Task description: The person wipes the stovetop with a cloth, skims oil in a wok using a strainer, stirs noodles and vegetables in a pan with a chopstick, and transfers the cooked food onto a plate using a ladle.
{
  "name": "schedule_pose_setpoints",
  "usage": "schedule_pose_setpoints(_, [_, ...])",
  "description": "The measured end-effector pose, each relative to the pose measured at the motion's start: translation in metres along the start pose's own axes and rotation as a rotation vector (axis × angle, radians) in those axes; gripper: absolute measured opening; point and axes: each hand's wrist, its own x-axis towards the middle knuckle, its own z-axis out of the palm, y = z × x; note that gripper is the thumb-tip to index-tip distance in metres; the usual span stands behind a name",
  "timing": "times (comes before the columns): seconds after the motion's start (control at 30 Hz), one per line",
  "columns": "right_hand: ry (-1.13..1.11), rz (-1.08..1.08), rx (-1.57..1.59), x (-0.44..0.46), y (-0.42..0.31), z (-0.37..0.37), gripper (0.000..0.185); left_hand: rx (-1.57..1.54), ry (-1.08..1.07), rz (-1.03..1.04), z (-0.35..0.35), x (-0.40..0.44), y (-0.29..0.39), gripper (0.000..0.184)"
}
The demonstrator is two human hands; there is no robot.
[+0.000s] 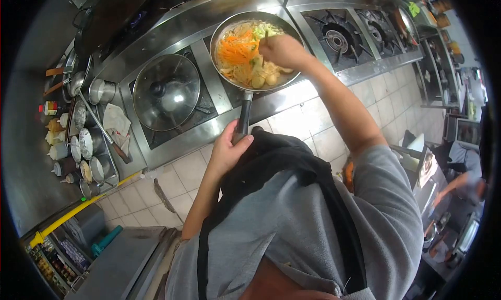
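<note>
A frying pan on the stove holds shredded carrot, pale green shredded vegetable, noodle-like strands and several round yellowish pieces. My left hand is wrapped around the end of its black handle, close to my apron. Over the right side of the pan, my right hand is closed on a thin stick-like utensil that points down into the food. Its exact kind is hard to make out, and my fingers hide part of it.
Left of the pan, a glass lid covers a burner. Bare burners lie to the right. A ladle, a cloth, metal containers and squeeze bottles crowd the left side. Another person stands far right.
</note>
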Motion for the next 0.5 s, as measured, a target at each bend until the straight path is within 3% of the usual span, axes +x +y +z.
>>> schedule_pose_setpoints(0.13, [0.080,0.054,-0.156,-0.013,-0.019,-0.033,0.036,-0.010,0.010,-0.007,0.002,-0.001,0.001,0.054])
schedule_pose_setpoints(0.2, [-0.087,0.090,-0.278,-0.013,-0.008,-0.018,0.037,-0.014,0.015,-0.006,0.002,0.000,-0.003,0.055])
schedule_pose_setpoints(0.33, [-0.009,-0.003,-0.098,-0.008,-0.011,-0.015,0.037,-0.005,0.009,0.000,0.001,0.000,-0.001,0.055])
schedule_pose_setpoints(0.4, [0.018,0.093,-0.110,-0.017,-0.020,-0.046,0.036,-0.020,-0.004,-0.049,0.000,-0.002,0.006,0.057])
schedule_pose_setpoints(0.5, [-0.013,0.109,-0.346,-0.011,-0.002,-0.043,0.034,-0.044,-0.004,-0.062,0.002,-0.002,0.007,0.058])
